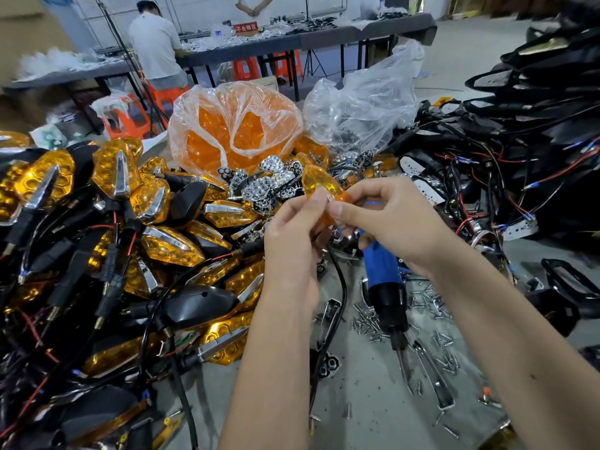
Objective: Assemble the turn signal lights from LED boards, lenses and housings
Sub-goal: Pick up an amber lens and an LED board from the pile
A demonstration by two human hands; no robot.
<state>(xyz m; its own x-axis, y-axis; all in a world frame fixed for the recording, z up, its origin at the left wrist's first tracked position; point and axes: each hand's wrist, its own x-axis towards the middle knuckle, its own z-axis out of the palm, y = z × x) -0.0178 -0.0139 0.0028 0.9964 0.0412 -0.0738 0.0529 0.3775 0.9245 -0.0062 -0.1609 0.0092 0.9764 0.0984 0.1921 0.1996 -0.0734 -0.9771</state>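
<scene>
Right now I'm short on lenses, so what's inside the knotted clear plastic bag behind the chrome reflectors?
The knotted clear plastic bag is packed with orange lenses; its wrinkled film hides their number.

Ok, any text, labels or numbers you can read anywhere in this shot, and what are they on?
"不合格区": white characters on the red sign on the far workbench; slightly blurred, so the reading is tentative.
Blue electric screwdriver: no readable marking.
Amber lens held in both hands: no text visible.

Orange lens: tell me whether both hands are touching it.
Touching. The head view shows the left hand and right hand both pinching the orange lens between their fingertips.
</scene>
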